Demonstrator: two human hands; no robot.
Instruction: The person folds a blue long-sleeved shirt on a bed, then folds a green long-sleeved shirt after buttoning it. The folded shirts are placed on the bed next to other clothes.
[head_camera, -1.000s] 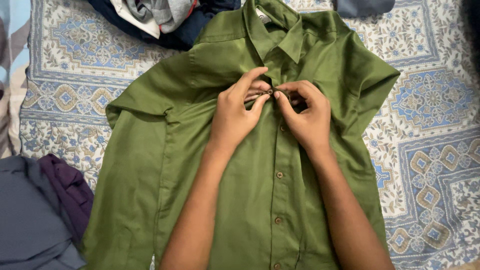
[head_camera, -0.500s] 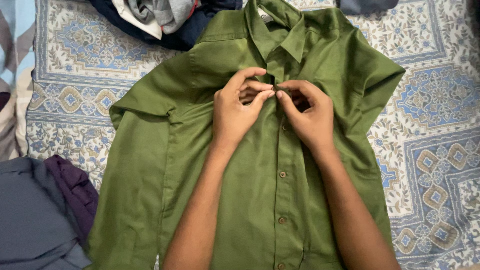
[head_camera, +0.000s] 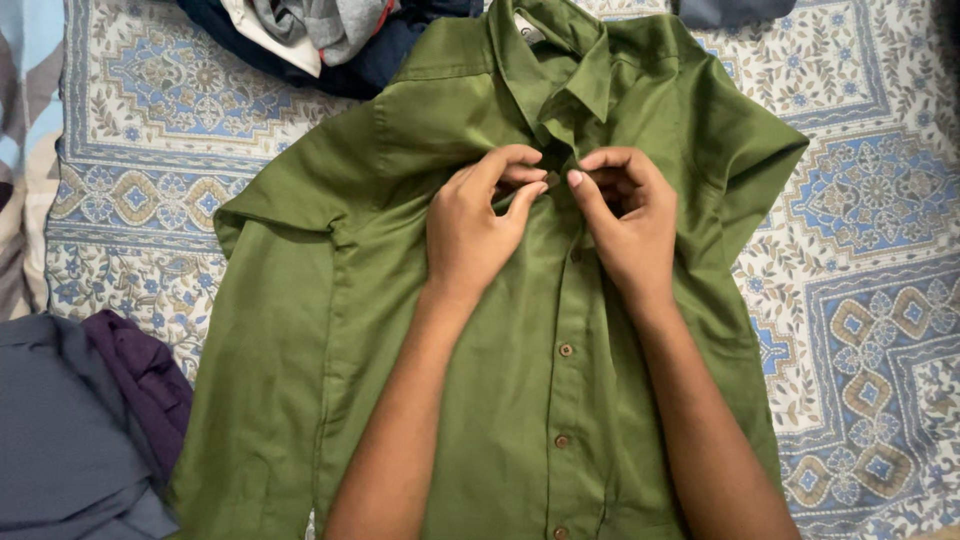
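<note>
left hand (head_camera: 470, 225) and right hand (head_camera: 625, 225) pinch the placket of a green shirt (head_camera: 300, 330) at upper centre, on a patterned bedspread (head_camera: 860, 250).

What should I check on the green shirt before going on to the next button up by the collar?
1. Shirt lies flat, front up: ok. The green shirt is spread on the patterned bedspread.
2. Lower buttons done: ok for the three visible down the placket.
3. Button under the fingers fastened: cannot tell; the fingertips hide it.
4. Both hands on the placket: ok. Left hand and right hand pinch the cloth just below the collar.
5. Collar neat: not ok; it sits rumpled and open.
6. Room around the shirt: not ok. A clothes pile touches the shoulder, and dark garments lie at the sleeve.
</note>
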